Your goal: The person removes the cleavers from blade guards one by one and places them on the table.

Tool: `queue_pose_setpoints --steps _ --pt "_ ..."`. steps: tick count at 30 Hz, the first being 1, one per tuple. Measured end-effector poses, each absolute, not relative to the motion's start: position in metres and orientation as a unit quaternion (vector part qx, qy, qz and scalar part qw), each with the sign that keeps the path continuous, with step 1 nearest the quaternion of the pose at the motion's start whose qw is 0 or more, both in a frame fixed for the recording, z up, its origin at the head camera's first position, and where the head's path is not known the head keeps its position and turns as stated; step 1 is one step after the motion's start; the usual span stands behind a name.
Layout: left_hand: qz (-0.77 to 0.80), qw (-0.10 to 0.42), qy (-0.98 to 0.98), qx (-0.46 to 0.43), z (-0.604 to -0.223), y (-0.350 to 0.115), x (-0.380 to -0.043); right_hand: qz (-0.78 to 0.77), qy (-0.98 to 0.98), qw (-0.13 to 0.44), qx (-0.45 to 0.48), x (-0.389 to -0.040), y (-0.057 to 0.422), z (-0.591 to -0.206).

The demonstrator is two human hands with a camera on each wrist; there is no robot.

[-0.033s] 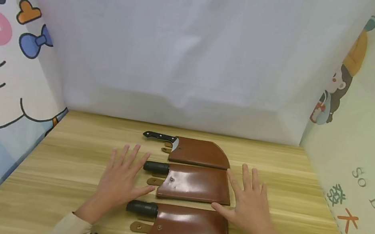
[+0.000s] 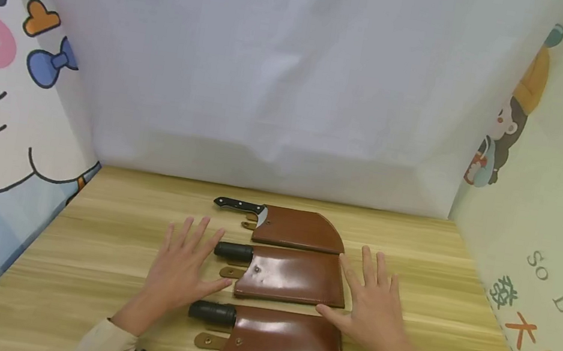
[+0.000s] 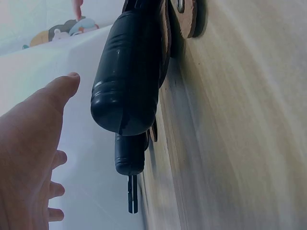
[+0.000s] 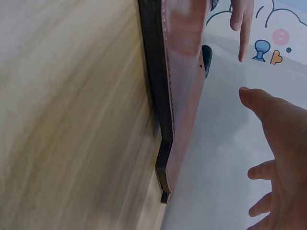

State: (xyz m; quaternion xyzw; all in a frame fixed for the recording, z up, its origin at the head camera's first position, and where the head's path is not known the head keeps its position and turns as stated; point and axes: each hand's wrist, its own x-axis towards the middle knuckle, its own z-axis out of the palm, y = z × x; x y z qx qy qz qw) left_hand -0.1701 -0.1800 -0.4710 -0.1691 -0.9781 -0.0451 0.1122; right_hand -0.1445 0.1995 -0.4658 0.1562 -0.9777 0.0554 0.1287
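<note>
Three cleavers in brown leather sheaths lie in a row from front to back, handles to the left. The near sheath (image 2: 283, 348) is the largest, with a thick black handle (image 2: 213, 313). A similar black handle (image 2: 234, 251) sticks out of the middle sheath (image 2: 299, 278). At the back, the far sheath (image 2: 300, 230) has a rounded tip and a riveted black handle (image 2: 240, 205), with a sliver of bare blade (image 2: 262, 217) showing. My left hand (image 2: 176, 275) spreads its fingers beside the handles, holding nothing. On the other side, my right hand (image 2: 376, 311) is likewise spread and holds nothing, its thumb overlapping the middle sheath's corner.
Small snap straps (image 2: 210, 341) jut out at the left of the sheaths. The wood-grain table (image 2: 105, 222) ends at a white backdrop (image 2: 280, 108) behind, with printed cartoon panels (image 2: 22, 118) at either side.
</note>
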Motion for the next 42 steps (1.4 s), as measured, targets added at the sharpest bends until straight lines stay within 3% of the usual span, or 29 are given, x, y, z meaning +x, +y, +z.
queue_pose_setpoints --steps 15,42 --pt "-0.042 0.108 -0.975 -0.187 -0.468 -0.177 -0.16 0.062 -0.973 0.141 0.171 -0.132 0.2 -0.466" --pt "-0.048 0.083 -0.971 -0.218 -0.489 -0.194 -0.126 0.082 -0.973 0.098 0.193 -0.108 0.197 -0.482"
